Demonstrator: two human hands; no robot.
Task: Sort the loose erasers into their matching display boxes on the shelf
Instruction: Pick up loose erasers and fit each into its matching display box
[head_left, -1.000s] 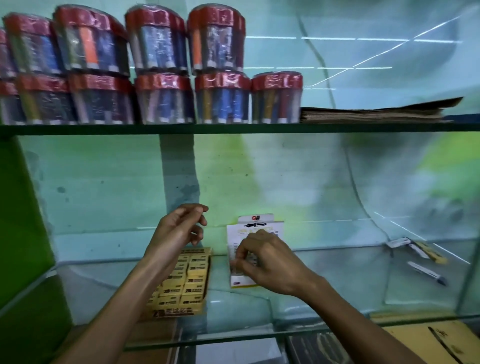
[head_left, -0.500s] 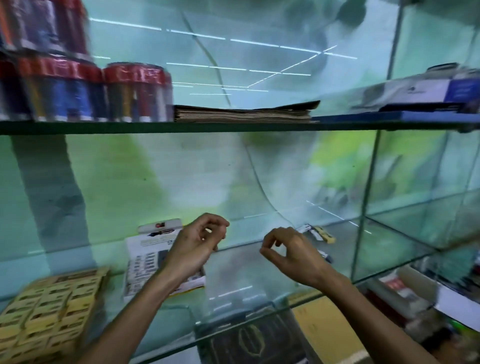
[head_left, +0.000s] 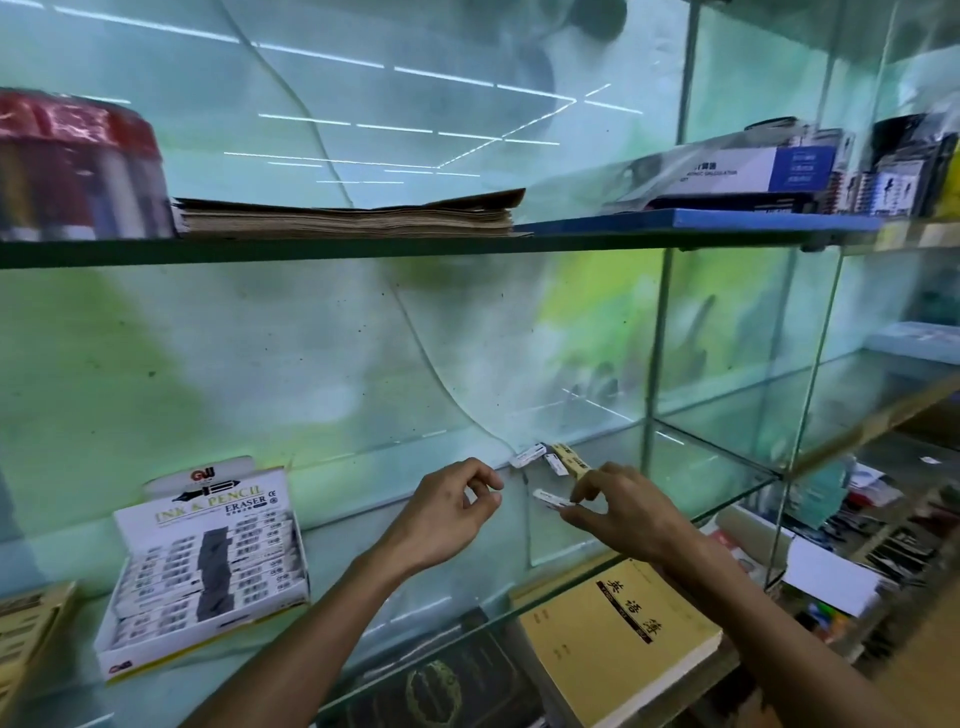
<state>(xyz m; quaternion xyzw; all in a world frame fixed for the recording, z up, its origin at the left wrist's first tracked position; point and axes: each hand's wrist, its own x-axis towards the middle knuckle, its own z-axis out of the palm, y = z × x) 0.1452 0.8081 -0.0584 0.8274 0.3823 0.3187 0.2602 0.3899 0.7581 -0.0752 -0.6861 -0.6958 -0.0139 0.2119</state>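
My right hand (head_left: 618, 514) pinches a small white eraser (head_left: 549, 499) just above the glass shelf (head_left: 597, 540). Behind it, against the back wall, lie two white loose erasers (head_left: 527, 457) and a cream one (head_left: 571, 460). My left hand (head_left: 441, 514) hovers a little left of the pinched eraser with its fingers curled; I see nothing in it. A white display box (head_left: 208, 561) marked "INK & PENCIL ERASER", filled with rows of erasers, stands at the shelf's left. A yellow display box (head_left: 26, 623) shows partly at the left edge.
An upright glass divider (head_left: 655, 364) closes the shelf bay on the right. The shelf above carries a brown paper stack (head_left: 343, 215), red-capped tubs (head_left: 78, 166) and boxed goods (head_left: 737, 171). Below lie a yellow notebook (head_left: 618, 639) and a dark book (head_left: 441, 691).
The view swung right, away from the display boxes towards the loose erasers. My right hand reached forward and took a white eraser between its fingers. My left hand followed alongside.
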